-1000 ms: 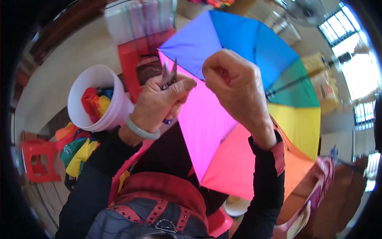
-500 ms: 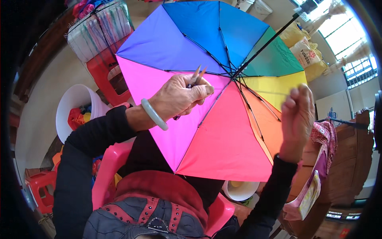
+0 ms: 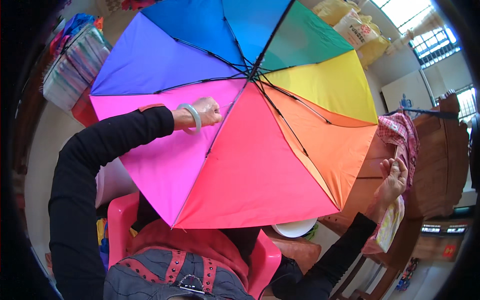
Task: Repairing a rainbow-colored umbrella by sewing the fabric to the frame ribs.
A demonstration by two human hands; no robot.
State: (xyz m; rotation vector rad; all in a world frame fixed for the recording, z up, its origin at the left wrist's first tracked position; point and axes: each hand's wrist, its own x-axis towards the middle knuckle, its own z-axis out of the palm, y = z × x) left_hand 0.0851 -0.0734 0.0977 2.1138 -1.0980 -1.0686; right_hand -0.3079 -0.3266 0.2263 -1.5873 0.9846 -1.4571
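The open umbrella (image 3: 260, 170) fills the frame's middle, its shaft (image 3: 274, 35) pointing to the upper edge; nearer to it is the left hand (image 3: 204, 112), curled closed, contents I cannot tell; the right hand (image 3: 393, 180), fingers pinched, is at right

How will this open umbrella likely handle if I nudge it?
The umbrella is probably light for its size: thin cloth on slim ribs. The cloth should flex when pressed, the ribs less. Spread this wide, it may tip easily.
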